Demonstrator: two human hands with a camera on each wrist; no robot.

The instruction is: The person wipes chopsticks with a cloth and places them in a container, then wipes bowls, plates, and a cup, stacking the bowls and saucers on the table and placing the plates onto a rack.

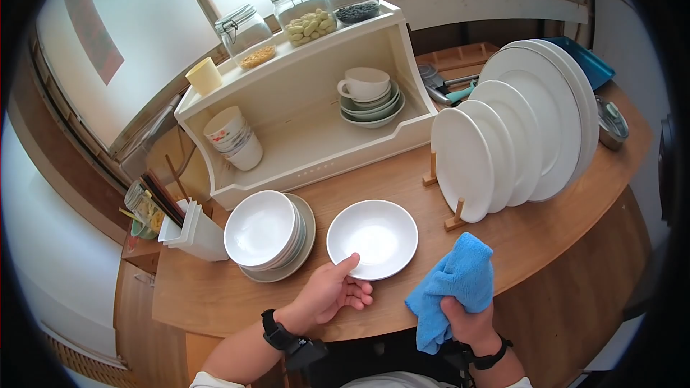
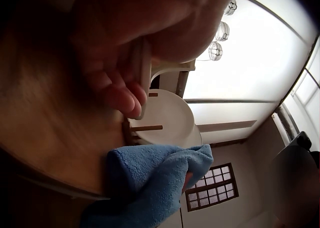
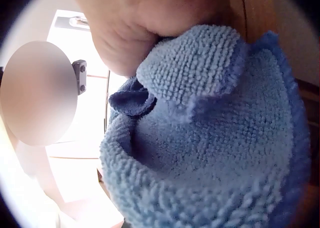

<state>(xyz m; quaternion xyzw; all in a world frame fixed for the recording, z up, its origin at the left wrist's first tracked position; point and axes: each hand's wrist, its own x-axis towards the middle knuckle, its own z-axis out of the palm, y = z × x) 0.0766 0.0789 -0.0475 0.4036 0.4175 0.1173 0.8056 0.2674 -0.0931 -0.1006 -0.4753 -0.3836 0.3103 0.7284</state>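
A shallow white bowl [image 1: 377, 233] is near the front of the wooden table. My left hand [image 1: 332, 291] pinches its near rim, thumb over the edge and fingers curled below. Seen edge-on in the left wrist view, the bowl's rim [image 2: 144, 73] runs between thumb and fingers. To the right, my right hand [image 1: 471, 320] grips a bunched blue cloth [image 1: 456, 269], which hangs over the table's front edge. The cloth [image 3: 215, 143] fills much of the right wrist view and hides most of the fingers there. Left of the bowl stands a stack of bowls [image 1: 260, 228] on a larger plate [image 1: 307, 244].
White plates [image 1: 460, 162] stand upright in a wooden rack [image 1: 454, 221] at right. Behind, a cream shelf [image 1: 309, 140] holds cups [image 1: 233, 136] and stacked bowls [image 1: 374, 108], with glass jars [image 1: 309, 18] on top. A white utensil holder [image 1: 198, 233] with chopsticks stands at left.
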